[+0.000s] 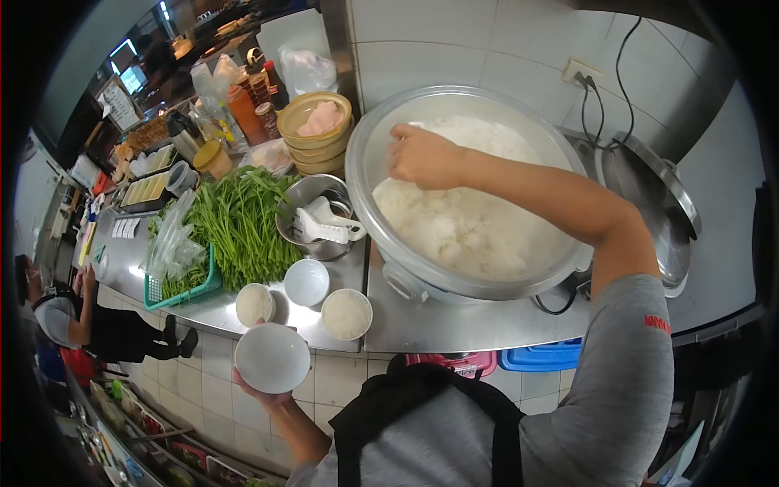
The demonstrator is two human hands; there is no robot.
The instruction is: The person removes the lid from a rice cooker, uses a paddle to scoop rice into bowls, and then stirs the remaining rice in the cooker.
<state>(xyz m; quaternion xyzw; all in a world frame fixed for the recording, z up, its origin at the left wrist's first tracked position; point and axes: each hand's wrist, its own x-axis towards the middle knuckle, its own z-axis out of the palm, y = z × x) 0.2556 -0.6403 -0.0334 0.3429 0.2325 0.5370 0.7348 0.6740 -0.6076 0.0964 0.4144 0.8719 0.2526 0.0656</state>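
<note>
My left hand [258, 393] grips a white bowl [272, 358] from below, its bare white inside facing up. My right hand [426, 158] reaches into a large rice cooker [376, 231], near its far left inner wall. Its fingers are curled closed, and whatever they hold is hidden. White rice [454, 231] fills much of the cooker. On the counter near my left hand stand a bowl of rice [256, 305], another bowl of rice [347, 314] and a white bowl without rice [307, 282]. White rice paddles [324, 226] rest in a metal pot [302, 195].
Leafy greens [247, 219] overflow a green basket [213, 276]. Behind are stacked clay-coloured bowls [316, 134] and sauce bottles [241, 105]. A metal lid [653, 199] leans right of the cooker, near plugged cables [596, 101]. A person [81, 316] stands at far left.
</note>
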